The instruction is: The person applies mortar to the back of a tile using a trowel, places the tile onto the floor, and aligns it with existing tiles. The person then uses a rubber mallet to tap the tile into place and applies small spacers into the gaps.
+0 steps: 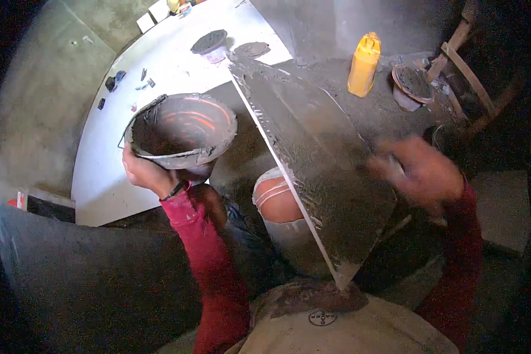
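A mortar-smeared bucket [182, 131] with orange streaks inside is gripped by my left hand [147, 170] at its left side. A long board [312, 153], coated with wet grey mortar and pale along its left edge, slants across the middle toward my body. My right hand [419, 174] is at the board's right side, smeared by motion, so its fingers and anything in them are unclear. An orange-and-grey round container [277, 200] shows beneath the board's left edge.
Small dark pieces [110, 84] and a mortar-filled bucket [209, 42] lie on the large white sheet [106, 177]. A yellow jerrycan [363, 65] and another bucket [412, 85] stand at the back right, beside wooden pieces [467, 79]. Grey walls [53, 71] border the workspace.
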The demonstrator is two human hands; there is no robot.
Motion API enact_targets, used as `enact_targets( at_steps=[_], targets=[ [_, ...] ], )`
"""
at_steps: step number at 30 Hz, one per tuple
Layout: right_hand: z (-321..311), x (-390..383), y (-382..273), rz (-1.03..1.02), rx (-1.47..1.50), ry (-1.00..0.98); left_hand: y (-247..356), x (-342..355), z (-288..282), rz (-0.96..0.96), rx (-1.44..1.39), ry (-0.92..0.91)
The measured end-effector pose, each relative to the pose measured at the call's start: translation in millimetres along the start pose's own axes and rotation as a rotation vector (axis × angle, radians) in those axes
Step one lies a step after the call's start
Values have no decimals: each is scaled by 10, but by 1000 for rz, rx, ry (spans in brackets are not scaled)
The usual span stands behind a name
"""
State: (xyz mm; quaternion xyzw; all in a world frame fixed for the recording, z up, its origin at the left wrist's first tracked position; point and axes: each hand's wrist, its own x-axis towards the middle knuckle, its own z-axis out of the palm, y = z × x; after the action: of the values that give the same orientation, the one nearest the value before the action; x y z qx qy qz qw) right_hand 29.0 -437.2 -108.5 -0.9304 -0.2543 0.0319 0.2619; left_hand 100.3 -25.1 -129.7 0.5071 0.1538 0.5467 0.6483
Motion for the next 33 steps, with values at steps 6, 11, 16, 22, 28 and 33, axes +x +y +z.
enact_targets(
  at_steps=[6,11,16,22,28,33],
  targets=[
    [317,1462,336,-103,-119,55,-150,-115,176,-12,16,7],
    [608,1930,545,40,-328,0,24,-83,137,-137,-35,-7],
    [895,2071,1237,202,-220,-122,42,-95,125,-114,-55,-43],
    [1477,1985,2599,371,-103,-160,-103,51,7,-95,5,-66],
    [1425,1216,2882,415,-99,-441,-77,65,18,-100,27,-73],
    [1744,217,3096,674,41,-492,-213,119,-15,-57,195,-67]
  ],
)
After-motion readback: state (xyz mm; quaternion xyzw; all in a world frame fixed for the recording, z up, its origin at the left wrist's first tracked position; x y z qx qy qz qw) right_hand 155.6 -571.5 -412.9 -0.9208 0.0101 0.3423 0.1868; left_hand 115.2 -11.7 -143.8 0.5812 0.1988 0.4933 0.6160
